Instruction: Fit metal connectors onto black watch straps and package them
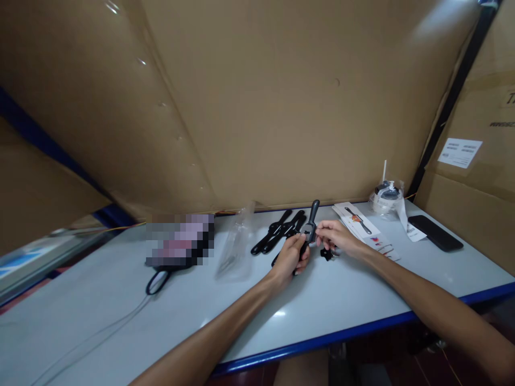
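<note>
My left hand (293,254) is wrapped round the lower handle of a black spokeshave (313,217), which is tilted with its other handle pointing up and away. My right hand (333,237) is closed in a pinch at the right side of the tool's middle part. What is between those fingertips is too small to make out. Small black parts (327,254) lie on the table just under my right hand. Several more black spokeshaves (274,236) lie side by side to the left of my left hand, partly overlapping.
Left of the tools lie a clear plastic bag (236,246) and a blurred-out device (177,241) with a black loop. To the right are printed cards (360,221), a wrapped cup (387,198) and a black phone (435,232). Cardboard (261,107) walls the back of the white table (161,332).
</note>
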{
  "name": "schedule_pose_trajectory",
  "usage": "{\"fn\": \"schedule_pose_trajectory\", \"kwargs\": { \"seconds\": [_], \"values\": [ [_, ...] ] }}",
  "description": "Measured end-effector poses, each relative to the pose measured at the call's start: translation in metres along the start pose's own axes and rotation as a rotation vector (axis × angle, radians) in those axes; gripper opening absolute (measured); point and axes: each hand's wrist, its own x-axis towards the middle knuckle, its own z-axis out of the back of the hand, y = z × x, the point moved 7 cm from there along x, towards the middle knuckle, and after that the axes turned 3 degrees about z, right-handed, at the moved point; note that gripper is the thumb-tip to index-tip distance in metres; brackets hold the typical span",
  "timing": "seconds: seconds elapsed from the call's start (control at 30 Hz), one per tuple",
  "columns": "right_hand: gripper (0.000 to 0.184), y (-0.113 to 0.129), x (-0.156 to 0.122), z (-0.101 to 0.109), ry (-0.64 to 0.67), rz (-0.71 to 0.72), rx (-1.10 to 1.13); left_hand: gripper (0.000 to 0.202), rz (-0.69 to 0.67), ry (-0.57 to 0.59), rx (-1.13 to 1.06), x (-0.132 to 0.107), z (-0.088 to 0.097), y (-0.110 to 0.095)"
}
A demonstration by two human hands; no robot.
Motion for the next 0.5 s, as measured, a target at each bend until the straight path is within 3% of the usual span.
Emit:
{"fn": "schedule_pose_trajectory", "kwargs": {
  "seconds": [0.5],
  "values": [
    [0.019,0.0030,0.0033,0.0027,-0.036,0.048,-0.099,0.034,-0.003,0.037,-0.004,-0.0004,-0.0018,0.0011]
  ]
}}
